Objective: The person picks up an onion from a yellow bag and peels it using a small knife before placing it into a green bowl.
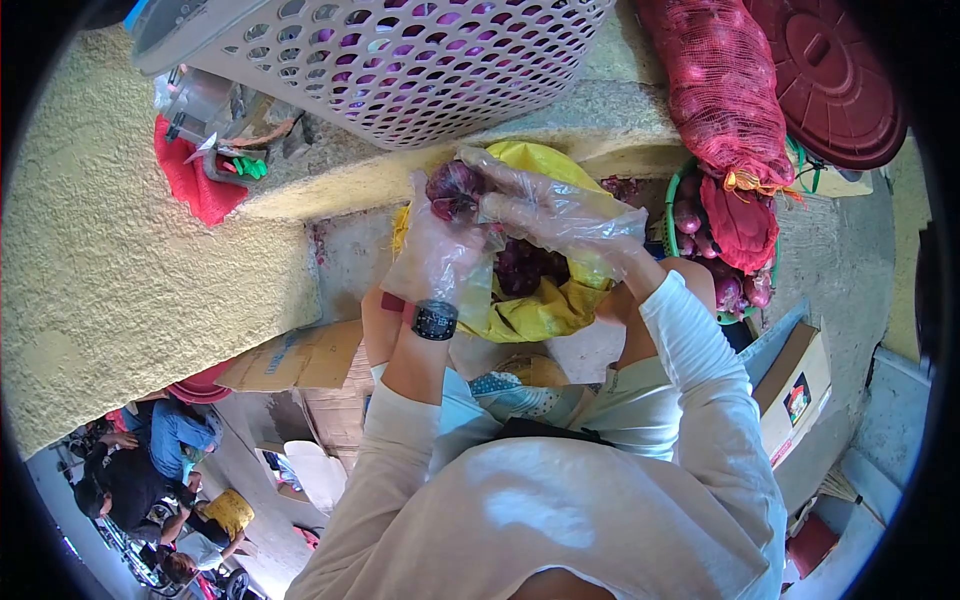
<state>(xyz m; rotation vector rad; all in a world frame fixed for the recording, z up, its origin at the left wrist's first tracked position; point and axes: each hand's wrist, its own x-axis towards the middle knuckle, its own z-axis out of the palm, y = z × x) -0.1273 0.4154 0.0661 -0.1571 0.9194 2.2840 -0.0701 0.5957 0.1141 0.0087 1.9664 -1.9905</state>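
Note:
A purple-red onion (456,192) is held between my two hands, above a yellow sack (535,322). My left hand (437,245), in a clear plastic glove and with a black watch at the wrist, grips it from below and the left. From the right, my right hand (560,210), gloved the same way, has its thumb and fingers against the onion's side. Fine finger detail is blurred by the glove plastic. Inside the sack's open mouth lie more dark red onions (525,268), partly hidden by my right hand. The sack stands between my knees.
A pale perforated basket (400,75) of onions stands on the ledge ahead. At right are a red mesh sack (720,85), a green basket (672,215) of onions and a maroon lid (835,75). Cardboard (295,360) lies left. Other people (140,480) sit at lower left.

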